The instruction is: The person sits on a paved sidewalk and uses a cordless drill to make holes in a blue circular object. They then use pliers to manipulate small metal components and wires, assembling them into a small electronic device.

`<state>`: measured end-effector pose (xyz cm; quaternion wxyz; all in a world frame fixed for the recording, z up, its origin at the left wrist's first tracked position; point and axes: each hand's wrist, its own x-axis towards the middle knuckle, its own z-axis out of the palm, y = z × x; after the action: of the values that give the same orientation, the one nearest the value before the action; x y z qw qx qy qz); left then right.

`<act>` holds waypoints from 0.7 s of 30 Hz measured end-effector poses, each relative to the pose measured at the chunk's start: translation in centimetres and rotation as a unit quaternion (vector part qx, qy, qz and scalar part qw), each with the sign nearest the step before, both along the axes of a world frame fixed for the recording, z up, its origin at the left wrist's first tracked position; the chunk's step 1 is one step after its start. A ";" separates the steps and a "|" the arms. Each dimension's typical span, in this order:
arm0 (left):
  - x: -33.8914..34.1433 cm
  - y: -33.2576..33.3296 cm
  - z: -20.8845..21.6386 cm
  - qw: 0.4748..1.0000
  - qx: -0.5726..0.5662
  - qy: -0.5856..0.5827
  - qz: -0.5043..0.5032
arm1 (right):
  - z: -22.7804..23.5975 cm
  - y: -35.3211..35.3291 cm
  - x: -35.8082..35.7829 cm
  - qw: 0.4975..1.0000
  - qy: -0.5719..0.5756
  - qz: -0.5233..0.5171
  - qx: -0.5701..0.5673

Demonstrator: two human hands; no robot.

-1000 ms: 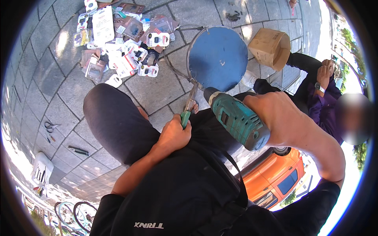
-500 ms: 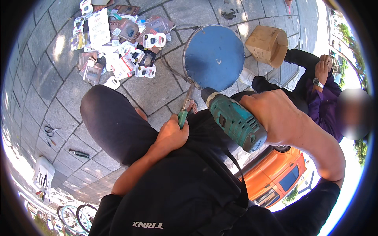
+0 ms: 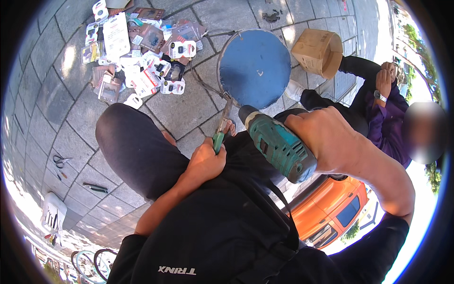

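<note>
My left hand (image 3: 206,160) is closed around the green handle of a pliers-like metal tool (image 3: 219,141). The tool's metal end points up toward the near rim of a round blue stool top (image 3: 255,68); from here I cannot tell whether they touch. In my right hand (image 3: 326,135) is a teal and black cordless drill (image 3: 280,146), gripped from the right side. Its black chuck faces the stool's near edge and the tool in my left hand. Whatever sits in the chuck is hidden, and so is what the tool's jaws hold.
Several opened packages and cards (image 3: 142,61) lie heaped on grey paving at the upper left. Beyond the stool's right side stands an open cardboard box (image 3: 314,52), with a seated person (image 3: 385,113) near it. Scissors (image 3: 60,161) and a folded dark tool (image 3: 95,187) lie at far left.
The whole view has shifted very slightly. Both hands keep the same grips, and the drill and the green-handled tool stay in nearly the same places.
</note>
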<state>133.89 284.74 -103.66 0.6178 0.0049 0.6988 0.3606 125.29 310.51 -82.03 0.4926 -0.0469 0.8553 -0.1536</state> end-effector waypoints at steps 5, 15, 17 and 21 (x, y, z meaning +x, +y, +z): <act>-0.1 -0.1 0.1 1.000 0.009 0.017 0.003 | 0.2 0.1 0.5 1.000 -0.006 -0.012 0.010; 0.2 0.0 -0.4 0.999 0.026 0.034 0.012 | 0.2 0.1 1.4 0.999 0.010 -0.037 0.005; 0.1 0.0 -0.1 0.999 0.034 0.026 0.023 | 0.1 0.0 1.6 0.999 0.012 -0.045 0.004; -0.1 0.0 -0.2 0.998 0.044 0.027 0.023 | 0.0 -0.3 1.9 0.998 0.026 -0.063 -0.005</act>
<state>133.83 284.70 -103.82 0.5890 0.0254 0.6990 0.4047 127.22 310.19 -82.03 0.4591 0.0003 0.8685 -0.1871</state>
